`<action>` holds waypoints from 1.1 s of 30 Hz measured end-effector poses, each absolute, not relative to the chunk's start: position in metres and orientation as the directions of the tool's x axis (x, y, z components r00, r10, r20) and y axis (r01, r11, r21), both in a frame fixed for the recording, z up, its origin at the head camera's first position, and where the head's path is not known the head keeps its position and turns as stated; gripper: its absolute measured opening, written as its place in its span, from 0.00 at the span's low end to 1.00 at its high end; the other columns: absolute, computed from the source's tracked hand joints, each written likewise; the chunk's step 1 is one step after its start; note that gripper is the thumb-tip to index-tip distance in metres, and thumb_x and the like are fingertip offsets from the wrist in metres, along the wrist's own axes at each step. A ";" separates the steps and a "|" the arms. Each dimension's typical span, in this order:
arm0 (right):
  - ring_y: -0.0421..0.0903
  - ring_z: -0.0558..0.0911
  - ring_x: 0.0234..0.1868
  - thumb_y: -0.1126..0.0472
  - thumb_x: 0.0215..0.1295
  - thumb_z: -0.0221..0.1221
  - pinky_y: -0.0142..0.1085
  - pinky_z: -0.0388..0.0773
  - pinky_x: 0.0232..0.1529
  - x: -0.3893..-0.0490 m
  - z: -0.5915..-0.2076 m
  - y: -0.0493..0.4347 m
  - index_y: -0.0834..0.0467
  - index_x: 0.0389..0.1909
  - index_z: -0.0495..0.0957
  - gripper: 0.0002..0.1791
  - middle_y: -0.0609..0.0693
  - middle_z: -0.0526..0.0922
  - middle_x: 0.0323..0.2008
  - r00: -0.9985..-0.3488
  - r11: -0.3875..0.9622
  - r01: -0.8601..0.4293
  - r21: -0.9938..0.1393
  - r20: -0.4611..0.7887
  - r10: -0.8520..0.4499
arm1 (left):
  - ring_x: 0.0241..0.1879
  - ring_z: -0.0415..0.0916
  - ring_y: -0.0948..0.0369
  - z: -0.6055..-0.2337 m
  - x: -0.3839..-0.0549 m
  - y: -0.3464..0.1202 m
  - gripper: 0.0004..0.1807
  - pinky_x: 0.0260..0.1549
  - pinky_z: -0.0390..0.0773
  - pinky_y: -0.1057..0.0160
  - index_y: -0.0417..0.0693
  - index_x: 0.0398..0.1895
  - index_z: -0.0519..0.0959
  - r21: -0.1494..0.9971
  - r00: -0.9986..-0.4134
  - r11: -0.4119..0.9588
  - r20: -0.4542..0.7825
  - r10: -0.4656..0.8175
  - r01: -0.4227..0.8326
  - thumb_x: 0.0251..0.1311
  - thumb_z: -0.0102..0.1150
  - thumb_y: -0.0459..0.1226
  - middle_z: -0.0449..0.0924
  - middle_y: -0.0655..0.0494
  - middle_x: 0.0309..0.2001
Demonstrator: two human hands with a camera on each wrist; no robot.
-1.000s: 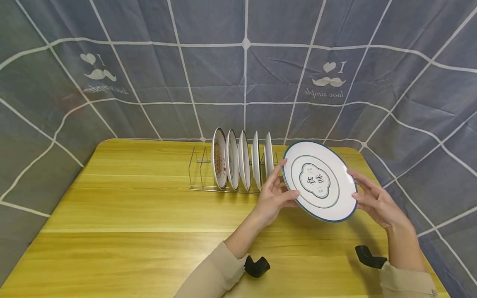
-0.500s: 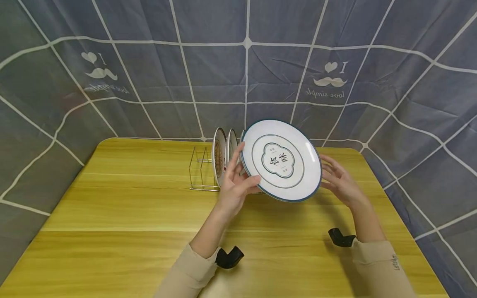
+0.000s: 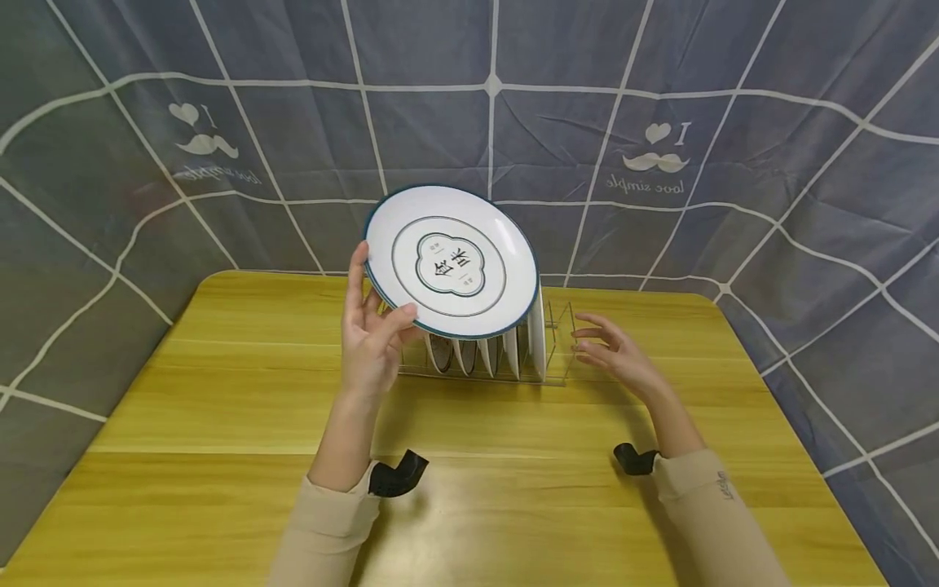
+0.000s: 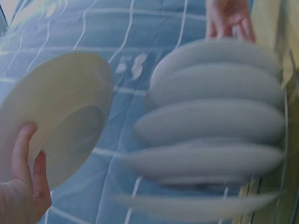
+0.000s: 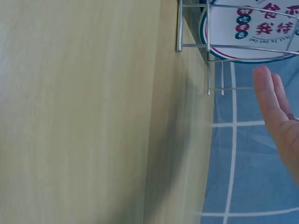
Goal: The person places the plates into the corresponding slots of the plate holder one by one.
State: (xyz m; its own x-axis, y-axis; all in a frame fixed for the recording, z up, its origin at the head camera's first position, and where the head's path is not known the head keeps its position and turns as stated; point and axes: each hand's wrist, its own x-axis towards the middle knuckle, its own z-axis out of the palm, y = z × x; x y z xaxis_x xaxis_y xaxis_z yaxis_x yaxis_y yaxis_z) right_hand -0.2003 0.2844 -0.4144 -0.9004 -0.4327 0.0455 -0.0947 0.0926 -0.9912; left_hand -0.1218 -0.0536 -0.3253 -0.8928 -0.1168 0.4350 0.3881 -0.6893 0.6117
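My left hand (image 3: 372, 346) grips the left edge of a white plate (image 3: 469, 220) with a blue rim and dark characters in its centre. The plate is held up, tilted, in front of the wire dish rack (image 3: 575, 330) and hides much of it. Several plates (image 3: 538, 346) stand on edge in the rack, their pale backs (image 4: 210, 121) showing in the left wrist view. My right hand (image 3: 619, 359) holds nothing; its fingers, loosely extended, are close to the rack's right end. In the right wrist view, an upright plate (image 5: 261, 39) with red characters shows behind the rack wires.
The rack stands near the back of a yellow wooden table (image 3: 499, 489). A grey-blue curtain (image 3: 572, 147) with white grid lines hangs behind the table and along both sides. A black curved piece (image 3: 399, 474) projects from the left cuff, and another (image 3: 634, 459) from the right.
The plate has moved left and up in my left hand, across the front of the rack. My right hand has let go of its edge and shifted left, to the rack's right end.
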 end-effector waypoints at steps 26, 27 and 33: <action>0.57 0.71 0.53 0.64 0.65 0.53 0.49 0.71 0.55 -0.208 -0.416 0.275 0.66 0.67 0.50 0.33 0.67 0.61 0.57 -0.896 0.121 0.007 -0.993 -0.059 -0.439 | 0.45 0.67 0.53 -0.338 -0.125 -0.138 0.46 0.29 0.82 0.66 0.55 0.67 0.60 0.695 -0.820 -0.442 0.421 -0.388 0.566 0.46 0.48 0.10 0.59 0.44 0.59; 0.57 0.71 0.53 0.64 0.66 0.53 0.49 0.71 0.55 -0.208 -0.417 0.275 0.66 0.67 0.50 0.33 0.68 0.60 0.58 -0.895 0.122 0.007 -0.993 -0.060 -0.442 | 0.45 0.67 0.54 -0.341 -0.126 -0.137 0.46 0.29 0.82 0.67 0.54 0.67 0.61 0.726 -0.823 -0.400 0.427 -0.374 0.559 0.45 0.48 0.10 0.61 0.44 0.59; 0.56 0.72 0.53 0.63 0.65 0.53 0.49 0.70 0.55 -0.209 -0.416 0.275 0.65 0.68 0.50 0.34 0.70 0.59 0.59 -0.890 0.123 0.009 -0.992 -0.063 -0.451 | 0.42 0.66 0.57 -0.355 -0.133 -0.130 0.45 0.30 0.80 0.73 0.50 0.66 0.63 0.803 -0.814 -0.172 0.524 -0.250 0.570 0.42 0.51 0.11 0.63 0.48 0.53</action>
